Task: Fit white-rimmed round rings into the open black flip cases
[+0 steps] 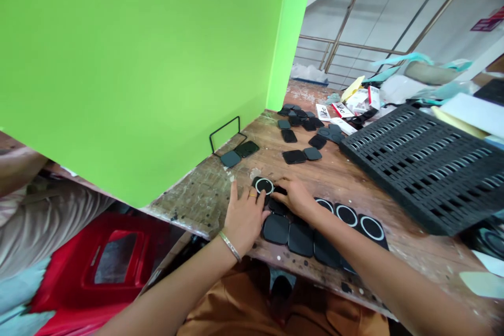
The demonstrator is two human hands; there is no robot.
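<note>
A black square pad with a white ring (264, 186) lies flat at the left end of a back row on the table. My left hand (244, 220) is over its near left side, fingers stretched and spread, with fingertips touching it. My right hand (295, 197) is bent over a plain black square pad (279, 203) just right of it, thumb and fingertips pinched at that pad. Part of this pad is hidden under the hand. In front runs a row of plain dark pads (276, 229). More ringed pads (347, 215) continue the back row beyond my right forearm.
A green partition (149, 63) stands along the left. A black wire stand (225, 131) leans by it near two dark pads (247, 149). Scattered pads (294, 156) lie farther back. A black slotted rack (429, 163) stands right. A red stool (98, 273) and a person's arm are left.
</note>
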